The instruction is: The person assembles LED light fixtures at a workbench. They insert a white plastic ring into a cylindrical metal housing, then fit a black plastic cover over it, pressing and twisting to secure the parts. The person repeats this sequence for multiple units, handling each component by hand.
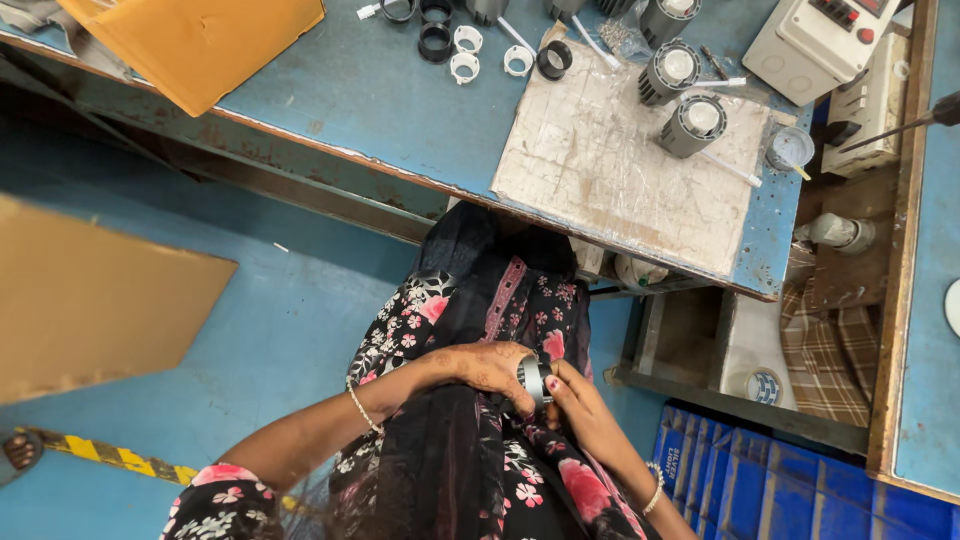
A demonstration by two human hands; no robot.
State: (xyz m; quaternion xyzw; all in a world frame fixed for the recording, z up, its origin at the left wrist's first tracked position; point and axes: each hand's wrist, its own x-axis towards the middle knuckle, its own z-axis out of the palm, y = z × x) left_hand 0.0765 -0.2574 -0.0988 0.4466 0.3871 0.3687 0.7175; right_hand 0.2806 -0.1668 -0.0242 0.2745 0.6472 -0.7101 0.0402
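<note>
Both my hands meet over my lap, below the blue workbench [380, 110]. My left hand [480, 368] wraps around a small round grey metal part with a shiny ring face [537, 378]. My right hand [582, 408] touches the same part from the right, fingertips on its rim. My lap is covered by dark floral cloth [470, 300]. On the bench, two finned grey cylinders with white tops [692, 124] [668, 70] stand on a worn pale mat [620, 170].
Black and white rings [465, 50] lie at the bench's far edge. A white switch box [815, 40] sits at the right, a brown envelope [190, 45] at the left. A blue crate [790, 485] stands on the floor to my right, cardboard [90, 300] to my left.
</note>
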